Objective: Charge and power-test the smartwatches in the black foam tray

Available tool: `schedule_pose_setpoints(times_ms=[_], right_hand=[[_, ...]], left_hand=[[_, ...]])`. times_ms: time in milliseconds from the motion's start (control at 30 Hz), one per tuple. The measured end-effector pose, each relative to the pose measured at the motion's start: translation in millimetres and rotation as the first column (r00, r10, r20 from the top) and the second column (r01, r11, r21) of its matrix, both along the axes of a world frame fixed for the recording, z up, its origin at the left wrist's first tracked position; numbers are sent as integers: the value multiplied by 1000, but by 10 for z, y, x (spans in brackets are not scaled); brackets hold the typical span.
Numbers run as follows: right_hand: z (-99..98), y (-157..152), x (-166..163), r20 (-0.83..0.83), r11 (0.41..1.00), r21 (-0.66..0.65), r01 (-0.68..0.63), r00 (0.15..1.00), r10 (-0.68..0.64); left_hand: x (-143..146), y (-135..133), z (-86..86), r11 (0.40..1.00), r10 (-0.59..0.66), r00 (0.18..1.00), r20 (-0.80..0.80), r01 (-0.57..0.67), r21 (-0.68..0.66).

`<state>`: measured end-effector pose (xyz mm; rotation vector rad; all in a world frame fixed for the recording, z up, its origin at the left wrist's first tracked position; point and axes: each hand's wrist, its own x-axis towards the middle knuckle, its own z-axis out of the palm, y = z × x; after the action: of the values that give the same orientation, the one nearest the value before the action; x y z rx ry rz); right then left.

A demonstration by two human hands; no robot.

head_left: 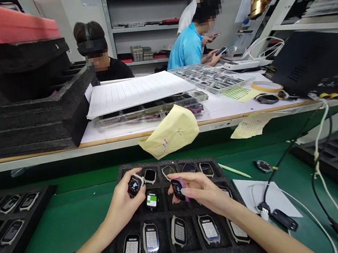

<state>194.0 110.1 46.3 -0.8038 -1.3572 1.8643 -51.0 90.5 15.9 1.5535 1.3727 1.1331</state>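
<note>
- Left hand [123,203]: thumb and fingers pinched in around a lit watch [135,185], screen toward my camera, no visible gap at the edges.
- Right hand [203,187]: thumb and fingers closed onto a purple-sided watch [178,188], screen angled left, toward the other grip.
- Both watches sit above the foam tray [183,211], near its far rows.
- Handling, my guess: light, stiff bodies; glass faces likely slick and easy to scratch. I'd hold by the side edges, fingertips off the screen.
- Foam looks soft, should forgive a small drop.
- Between the grips, low: green-screen watch [152,200] in its slot. Just beside the left fingertips: another watch [150,176]. Tight for knuckles.
- Nearer me than both grips: rows of pale-framed watches [178,230], partly under my right forearm.
- Beyond the grips: yellow paper [173,132] hanging off the shelf edge, limits lift forward.
- Right of the right grip: green stick [234,170], then white cable [316,162], a snag risk on wide swings.
</note>
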Motion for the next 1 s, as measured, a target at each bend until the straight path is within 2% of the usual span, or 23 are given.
schedule_pose_setpoints(times_ms=[300,500,767,1000], right_hand=[[23,-22,-9,5,1000,-1,2,1000,-2],[14,-23,2,28,1000,-15,-10,1000,10],[-2,3,15,27,1000,-1,8,1000,-8],[-34,39,35,18,999,23,-45,999,44]], left_hand=[[-12,2,15,1000,3,1000,-15,-3,19],[-26,3,27,998,59,998,-4,-59,28],[-26,-7,57,999,30,999,18,-30,19],[-27,-41,102,1000,-5,1000,-12,5,20]])
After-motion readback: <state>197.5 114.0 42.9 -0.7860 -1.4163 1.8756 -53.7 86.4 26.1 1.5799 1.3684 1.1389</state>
